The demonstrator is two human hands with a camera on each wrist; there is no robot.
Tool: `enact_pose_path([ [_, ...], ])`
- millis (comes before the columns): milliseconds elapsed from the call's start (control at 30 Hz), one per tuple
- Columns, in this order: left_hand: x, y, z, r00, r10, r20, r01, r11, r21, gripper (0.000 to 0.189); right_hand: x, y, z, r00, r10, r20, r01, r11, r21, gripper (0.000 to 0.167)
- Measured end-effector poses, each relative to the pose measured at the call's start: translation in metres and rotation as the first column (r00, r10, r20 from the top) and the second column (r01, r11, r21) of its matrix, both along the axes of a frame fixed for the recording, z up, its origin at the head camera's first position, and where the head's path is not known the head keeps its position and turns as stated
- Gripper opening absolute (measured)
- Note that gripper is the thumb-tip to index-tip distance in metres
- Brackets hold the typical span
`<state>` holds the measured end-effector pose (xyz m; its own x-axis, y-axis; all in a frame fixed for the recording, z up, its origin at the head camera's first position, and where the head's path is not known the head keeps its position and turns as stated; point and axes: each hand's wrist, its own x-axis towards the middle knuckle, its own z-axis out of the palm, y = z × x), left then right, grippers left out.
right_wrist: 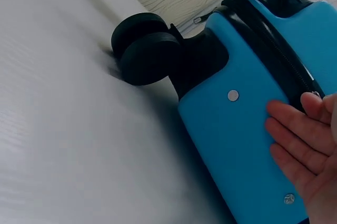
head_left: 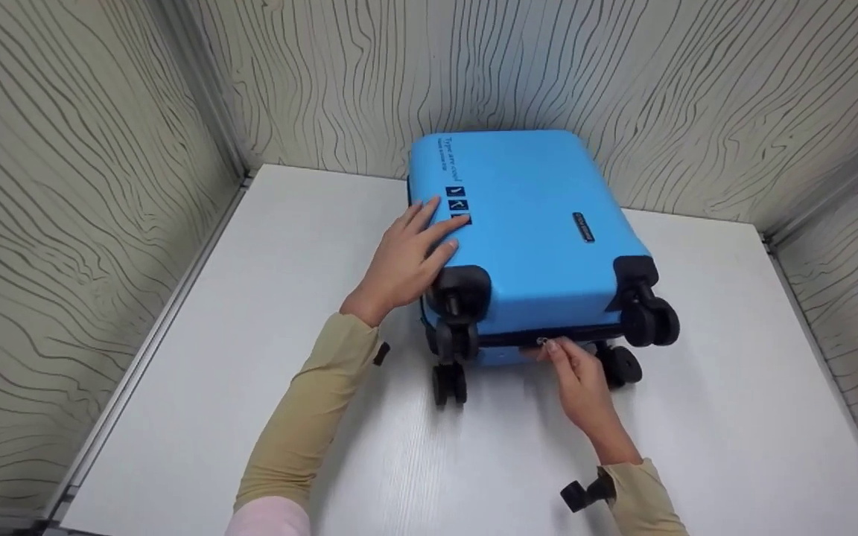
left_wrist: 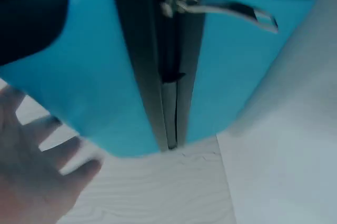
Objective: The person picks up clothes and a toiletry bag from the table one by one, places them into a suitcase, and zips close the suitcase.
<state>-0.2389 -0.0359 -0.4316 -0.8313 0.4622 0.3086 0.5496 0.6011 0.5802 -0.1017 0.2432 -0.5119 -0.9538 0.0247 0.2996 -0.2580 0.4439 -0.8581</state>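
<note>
A light-blue hard-shell suitcase (head_left: 526, 201) lies with its wheeled end toward me. My left hand (head_left: 403, 257) rests spread on its upper shell at the left edge, by the black corner wheel mount (head_left: 466, 290). At the wheeled end, my right hand (head_left: 582, 380) pinches a small metal zipper pull (head_left: 543, 341) on the dark zipper band between thumb and forefinger. Its other fingers (right_wrist: 295, 137) lie along the lower shell in the right wrist view. A second metal zipper pull (left_wrist: 231, 9) hangs on the long side in the left wrist view.
Beneath the suitcase is a white tabletop (head_left: 198, 320). Wood-grain panels (head_left: 488, 67) stand at the back and sides. Black caster wheels (head_left: 650, 320) stick out from the suitcase corners. A black wrist camera mount (head_left: 585, 493) sits on the right sleeve.
</note>
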Motion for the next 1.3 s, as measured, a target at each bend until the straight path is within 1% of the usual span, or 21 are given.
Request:
enact_pose_path([
  [67,0.007,0.003,-0.002,0.998,0.004,-0.068,-0.005,1.0,-0.015,0.05,-0.001,0.009,-0.001,1.0,-0.017,0.013,0.017,0.999,-0.048,0.027],
  [133,0.015,0.007,-0.005,0.992,0.0,-0.127,-0.004,1.0,-0.025,0.051,-0.006,0.021,-0.009,0.999,-0.029,0.022,0.032,0.993,-0.115,0.029],
  [200,0.024,0.011,-0.008,0.982,-0.009,-0.186,0.001,0.999,-0.042,0.054,-0.013,0.035,-0.015,0.999,-0.039,0.028,0.044,0.982,-0.185,0.032],
  [233,0.028,0.014,-0.009,0.975,-0.013,-0.22,0.001,0.999,-0.053,0.055,-0.017,0.042,-0.017,0.999,-0.044,0.033,0.049,0.976,-0.212,0.033],
  [300,0.035,0.02,-0.012,0.958,-0.018,-0.285,-0.006,0.997,-0.083,0.059,-0.027,0.055,-0.016,0.996,-0.067,0.058,0.078,0.969,-0.235,0.035],
  [400,0.045,0.033,-0.016,0.93,-0.025,-0.367,-0.019,0.993,-0.118,0.066,-0.046,0.076,-0.011,0.986,-0.098,0.132,0.126,0.965,-0.229,0.038],
  [433,0.048,0.038,-0.017,0.925,-0.03,-0.379,-0.021,0.991,-0.13,0.07,-0.052,0.084,-0.01,0.981,-0.106,0.159,0.142,0.963,-0.23,0.038],
  [533,0.056,0.052,-0.019,0.918,-0.055,-0.392,-0.026,0.98,-0.197,0.079,-0.07,0.102,-0.007,0.966,-0.114,0.233,0.171,0.955,-0.241,0.036],
  [600,0.06,0.059,-0.018,0.913,-0.075,-0.401,-0.034,0.966,-0.257,0.084,-0.079,0.11,-0.005,0.96,-0.113,0.255,0.177,0.953,-0.248,0.034],
  [633,0.061,0.061,-0.018,0.909,-0.086,-0.409,-0.035,0.959,-0.281,0.086,-0.082,0.112,-0.004,0.961,-0.108,0.254,0.175,0.95,-0.257,0.033],
  [700,0.061,0.066,-0.017,0.896,-0.109,-0.431,-0.035,0.949,-0.312,0.089,-0.086,0.115,0.001,0.966,-0.083,0.245,0.152,0.948,-0.278,0.033],
  [767,0.058,0.068,-0.016,0.884,-0.129,-0.449,-0.024,0.947,-0.32,0.089,-0.089,0.116,0.006,0.97,-0.057,0.235,0.129,0.944,-0.303,0.032],
  [833,0.052,0.068,-0.016,0.873,-0.148,-0.465,-0.005,0.95,-0.312,0.088,-0.089,0.116,0.009,0.973,-0.029,0.228,0.102,0.944,-0.314,0.03],
  [933,0.041,0.066,-0.016,0.852,-0.165,-0.497,0.016,0.957,-0.291,0.087,-0.089,0.116,0.008,0.973,-0.027,0.228,0.091,0.958,-0.271,0.031],
  [967,0.037,0.066,-0.016,0.843,-0.162,-0.514,0.01,0.958,-0.286,0.087,-0.09,0.117,0.007,0.975,-0.039,0.221,0.094,0.965,-0.245,0.032],
  [1067,0.03,0.066,-0.017,0.813,-0.128,-0.568,-0.041,0.96,-0.275,0.091,-0.09,0.119,-0.002,0.979,-0.073,0.188,0.107,0.978,-0.178,0.036],
  [1167,0.027,0.068,-0.019,0.789,-0.079,-0.61,-0.097,0.963,-0.252,0.095,-0.089,0.12,-0.008,0.987,-0.112,0.114,0.127,0.983,-0.133,0.039],
  [1233,0.027,0.07,-0.02,0.781,-0.057,-0.622,-0.114,0.966,-0.232,0.096,-0.087,0.12,-0.01,0.989,-0.134,0.064,0.14,0.984,-0.107,0.04],
  [1300,0.027,0.072,-0.022,0.778,-0.036,-0.628,-0.125,0.97,-0.211,0.096,-0.084,0.119,-0.01,0.988,-0.155,0.012,0.155,0.984,-0.083,0.039],
])
